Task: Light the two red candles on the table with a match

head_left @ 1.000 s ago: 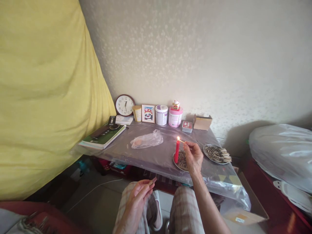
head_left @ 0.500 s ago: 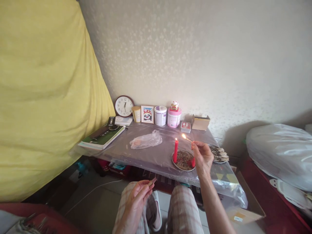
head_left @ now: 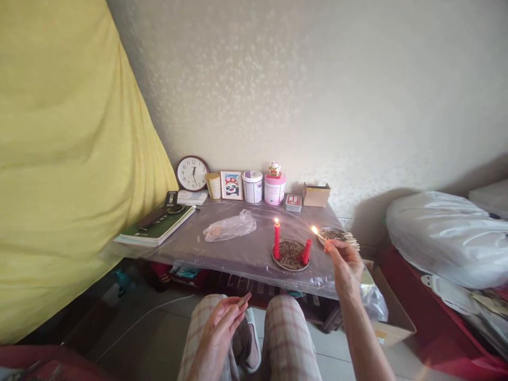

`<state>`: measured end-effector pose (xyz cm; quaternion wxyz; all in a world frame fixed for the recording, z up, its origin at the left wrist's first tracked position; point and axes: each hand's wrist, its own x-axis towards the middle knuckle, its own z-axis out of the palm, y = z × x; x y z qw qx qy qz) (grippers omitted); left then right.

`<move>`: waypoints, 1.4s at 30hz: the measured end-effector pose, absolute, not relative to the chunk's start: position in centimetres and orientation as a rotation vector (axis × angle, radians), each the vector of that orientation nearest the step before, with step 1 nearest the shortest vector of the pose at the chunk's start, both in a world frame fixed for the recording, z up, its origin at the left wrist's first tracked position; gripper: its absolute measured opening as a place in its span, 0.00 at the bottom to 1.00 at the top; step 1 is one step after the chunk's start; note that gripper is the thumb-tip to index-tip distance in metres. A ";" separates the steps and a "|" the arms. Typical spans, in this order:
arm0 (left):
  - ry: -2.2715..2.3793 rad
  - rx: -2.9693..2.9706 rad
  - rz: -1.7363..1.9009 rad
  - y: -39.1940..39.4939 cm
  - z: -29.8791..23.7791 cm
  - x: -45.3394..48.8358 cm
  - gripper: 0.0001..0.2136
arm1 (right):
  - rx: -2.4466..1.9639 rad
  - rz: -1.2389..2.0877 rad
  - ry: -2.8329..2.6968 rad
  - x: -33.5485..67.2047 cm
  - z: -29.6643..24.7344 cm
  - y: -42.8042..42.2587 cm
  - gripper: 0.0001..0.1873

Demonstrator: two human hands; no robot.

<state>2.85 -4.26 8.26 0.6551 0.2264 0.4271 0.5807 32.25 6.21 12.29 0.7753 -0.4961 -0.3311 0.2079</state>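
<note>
My right hand [head_left: 346, 264] pinches a burning match [head_left: 319, 234], its flame pointing up and left. Left of it, a tall red candle [head_left: 277, 242] burns upright on a round metal plate [head_left: 291, 268] with dark, speckled contents. On the same plate's right side stands a shorter red candle [head_left: 307, 252], tilted slightly, with no flame visible. Above my left thigh, my left hand [head_left: 222, 323] is closed on a small flat brown piece that looks like a matchbox [head_left: 245, 299]; fingers hide most of it. Behind my right hand, a second plate [head_left: 327, 230] carries many matchsticks [head_left: 351, 241].
A crumpled plastic bag [head_left: 230, 226] lies mid-table, with a green book [head_left: 156, 226] to its left. Along the wall stand a clock [head_left: 192, 173], a framed panda picture [head_left: 232, 186], tins [head_left: 253, 188] and a small cardboard box [head_left: 316, 196]. Clear plastic covers the table.
My right hand has moved right with the burning match, away from the tall candle, uncovering the short candle. The view has shifted slightly; my left hand stays in place.
</note>
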 end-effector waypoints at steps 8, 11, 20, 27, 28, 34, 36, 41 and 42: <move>0.956 0.561 1.288 -4.8 7.0 3.0 0.19 | -1.161 0.453 -0.752 33.5 10.1 5.6 0.18; 0.995 0.563 1.280 -4.9 6.3 2.8 0.20 | -1.195 0.453 -0.774 33.7 9.5 5.7 0.18; 1.015 0.573 1.257 -4.8 5.9 2.9 0.22 | -1.250 0.453 -0.822 33.8 8.9 6.3 0.21; 0.996 0.571 1.257 -5.0 5.8 2.7 0.20 | -1.288 0.433 -0.845 33.4 9.1 6.6 0.21; 0.994 0.569 1.258 -5.0 5.8 2.6 0.20 | -1.289 0.430 -0.849 33.3 9.1 6.7 0.21; 0.985 0.565 1.256 -4.9 5.7 2.6 0.20 | -1.285 0.411 -0.871 33.1 9.1 6.8 0.20; 0.994 0.567 1.263 -4.9 5.6 2.7 0.20 | -1.284 0.405 -0.876 33.1 9.1 6.8 0.20; 1.002 0.554 1.265 -4.9 5.5 2.6 0.20 | -1.280 0.397 -0.883 33.0 9.2 6.7 0.20; 1.003 0.548 1.264 -4.9 5.5 2.6 0.20 | -1.281 0.397 -0.881 33.0 9.2 6.7 0.20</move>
